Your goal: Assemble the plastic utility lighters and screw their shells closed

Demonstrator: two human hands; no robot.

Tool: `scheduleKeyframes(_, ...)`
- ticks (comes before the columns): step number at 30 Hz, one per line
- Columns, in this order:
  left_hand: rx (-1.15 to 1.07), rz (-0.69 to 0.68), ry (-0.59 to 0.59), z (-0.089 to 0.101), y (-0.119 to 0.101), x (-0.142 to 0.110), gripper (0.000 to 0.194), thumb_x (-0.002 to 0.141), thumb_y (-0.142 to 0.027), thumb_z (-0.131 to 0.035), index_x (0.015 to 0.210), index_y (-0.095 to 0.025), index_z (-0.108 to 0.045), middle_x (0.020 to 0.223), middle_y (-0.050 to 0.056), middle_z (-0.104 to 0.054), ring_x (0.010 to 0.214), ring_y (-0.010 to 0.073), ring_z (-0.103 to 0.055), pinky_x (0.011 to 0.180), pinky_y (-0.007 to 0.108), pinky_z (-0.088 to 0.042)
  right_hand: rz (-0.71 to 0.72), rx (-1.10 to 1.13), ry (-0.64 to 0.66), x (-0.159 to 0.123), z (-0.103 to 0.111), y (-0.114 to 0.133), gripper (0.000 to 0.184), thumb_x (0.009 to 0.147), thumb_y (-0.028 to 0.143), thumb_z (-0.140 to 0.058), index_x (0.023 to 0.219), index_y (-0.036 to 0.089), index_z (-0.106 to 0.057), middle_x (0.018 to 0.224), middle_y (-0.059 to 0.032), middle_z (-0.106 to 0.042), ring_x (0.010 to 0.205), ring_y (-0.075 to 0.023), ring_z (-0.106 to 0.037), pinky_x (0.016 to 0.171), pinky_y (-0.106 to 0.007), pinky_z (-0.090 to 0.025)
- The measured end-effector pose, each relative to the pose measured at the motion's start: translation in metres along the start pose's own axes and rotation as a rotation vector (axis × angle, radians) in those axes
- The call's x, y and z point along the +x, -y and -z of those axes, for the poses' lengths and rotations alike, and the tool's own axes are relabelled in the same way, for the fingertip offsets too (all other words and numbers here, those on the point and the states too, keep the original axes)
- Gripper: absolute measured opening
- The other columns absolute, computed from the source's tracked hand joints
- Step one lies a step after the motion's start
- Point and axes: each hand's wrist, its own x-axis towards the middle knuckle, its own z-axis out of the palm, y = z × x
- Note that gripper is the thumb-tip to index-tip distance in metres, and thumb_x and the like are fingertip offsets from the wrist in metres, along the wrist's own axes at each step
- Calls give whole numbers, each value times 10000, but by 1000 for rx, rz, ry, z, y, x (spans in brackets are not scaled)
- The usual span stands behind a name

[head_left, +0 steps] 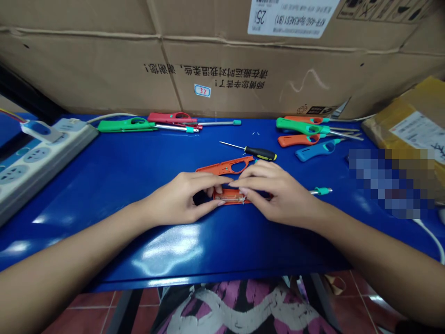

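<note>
At the far left, a pale plastic strip [15, 178] with round-cornered sockets lies slantwise on the smooth, glossy blue desk [114, 185], a white plug [41, 131] in it. To its right, at the far side, lie a green lighter [120, 125] and red lighters [167, 118], with slim metal rods and teal tips.

Near the middle, the left hand [184, 197] grasps the left part of an open orange case [229, 200], thumb at the near rim, fingers curled over the far one. Clear and metal parts lie in this long, hollow plastic case. Just beyond is an orange shell [222, 166] with an oval opening; farther still lies a screwdriver [260, 153] with a thin shaft and a black and yellow grip.

The right hand [281, 192] bends over the case's right part, thumb at the inner parts, hiding that end; whether it pinches anything I cannot tell. A metal rod [323, 191] with a teal sleeve shows past it.

Far right are orange, green and blue lighters [314, 151], then a taped brown parcel [403, 116] and a blurred patch. A creased cardboard box [222, 51] closes off the far side.
</note>
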Motion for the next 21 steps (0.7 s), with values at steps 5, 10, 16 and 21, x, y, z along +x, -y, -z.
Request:
scheduleKeyframes(5, 17, -90, 49, 6, 4, -2, 262, 955, -184, -613, 1195, -192, -720, 1063, 82, -736, 958, 174, -707, 887, 295, -584, -74, -46, -26, 0, 16, -12, 154, 947, 176, -561, 910, 184, -710, 942, -76, -705, 927, -219, -610, 851, -384, -470)
scheduleKeyframes(10, 53, -86, 18, 5, 3, -3, 227, 963, -163, -593, 1130, -203, -743, 1001, 61, -742, 917, 169, -702, 874, 304, -577, -75, -100, 83, -3, 15, -16, 126, 957, 283, -599, 964, 216, -706, 1015, -69, -702, 989, -231, -617, 874, -391, -451)
scheduleKeyframes(16, -8, -50, 37, 5, 10, -3, 184, 960, -209, -641, 1097, -207, -764, 968, 50, -745, 889, 157, -702, 838, 287, -572, -16, -122, 176, -6, 15, -21, 146, 974, 259, -582, 1037, 229, -710, 1104, -65, -697, 1040, -227, -614, 905, -395, -429)
scheduleKeyframes(21, -3, -28, 75, 7, 12, -2, 177, 972, -227, -630, 1079, -204, -769, 997, 57, -730, 908, 166, -689, 828, 295, -560, -46, -95, 130, -3, 10, -21, 139, 969, 299, -622, 1021, 213, -719, 1077, -64, -706, 1065, -231, -618, 930, -394, -431)
